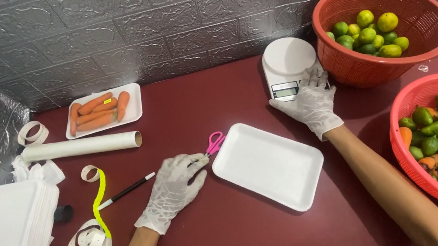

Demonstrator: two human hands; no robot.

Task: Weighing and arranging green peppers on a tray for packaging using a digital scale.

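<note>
My left hand (173, 188), in a white glove, rests on the dark red table with its fingertips at the pink-handled scissors (213, 142); whether it grips them I cannot tell. An empty white foam tray (267, 166) lies just right of that hand. My right hand (311, 103), also gloved, reaches out with spread fingers and touches the front of a white kitchen scale (288, 64) near its display. Neither hand lifts anything.
A red basket of limes (420, 21) stands behind the scale; another red basket with green peppers (408, 107) sits at the right edge. At left: a stack of foam trays (3, 242), a wrap roll (82, 146), a tray of carrots (100, 111), label strips (98, 193), a pen (125, 189).
</note>
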